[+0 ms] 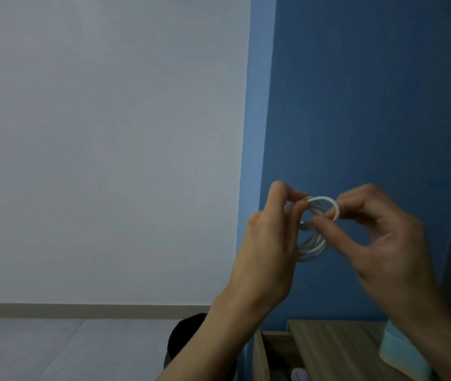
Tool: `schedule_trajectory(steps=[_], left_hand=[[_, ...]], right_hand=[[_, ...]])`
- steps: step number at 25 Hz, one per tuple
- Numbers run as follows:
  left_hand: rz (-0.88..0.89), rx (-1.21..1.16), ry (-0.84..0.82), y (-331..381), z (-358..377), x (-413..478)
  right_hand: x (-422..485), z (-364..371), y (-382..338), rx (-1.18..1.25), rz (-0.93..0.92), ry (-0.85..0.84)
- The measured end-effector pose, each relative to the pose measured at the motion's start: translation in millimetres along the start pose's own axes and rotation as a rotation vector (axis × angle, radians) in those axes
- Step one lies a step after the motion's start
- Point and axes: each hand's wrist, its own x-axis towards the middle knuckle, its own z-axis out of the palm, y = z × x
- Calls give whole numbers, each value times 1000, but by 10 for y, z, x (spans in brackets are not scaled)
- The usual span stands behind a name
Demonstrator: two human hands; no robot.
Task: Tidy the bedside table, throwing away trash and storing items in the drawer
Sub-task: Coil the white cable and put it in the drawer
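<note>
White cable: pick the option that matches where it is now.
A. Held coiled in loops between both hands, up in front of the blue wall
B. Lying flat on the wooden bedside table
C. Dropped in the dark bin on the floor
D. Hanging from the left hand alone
A: the white cable is wound into loops, pinched by the left hand and the right hand, well above the wooden bedside table.

White cable (313, 244) coiled in loops (slightly blurred), held aloft above the wooden bedside table (337, 345), drawer (271, 353) seemingly open
</note>
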Motion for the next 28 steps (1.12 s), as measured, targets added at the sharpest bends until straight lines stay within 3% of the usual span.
schedule_trajectory(steps=[3, 7, 11, 15, 21, 25, 28], left_hand=[[53, 71, 8, 30, 20, -36], [66, -31, -28, 15, 32, -13], [69, -44, 51, 27, -11, -17], [68, -25, 57, 20, -78, 17], [92, 72, -44, -96, -255, 24], [69, 77, -38, -157, -252, 1], [64, 105, -52, -161, -261, 2]], right_hand=[[8, 40, 36, -81, -49, 0], [70, 100, 25, 262, 238, -212], [81, 68, 29, 133, 132, -337], [79, -117, 127, 261, 148, -488], [105, -503, 198, 102, 185, -353], [50, -524, 156, 192, 323, -516], [13, -502, 106, 401, 499, -587]])
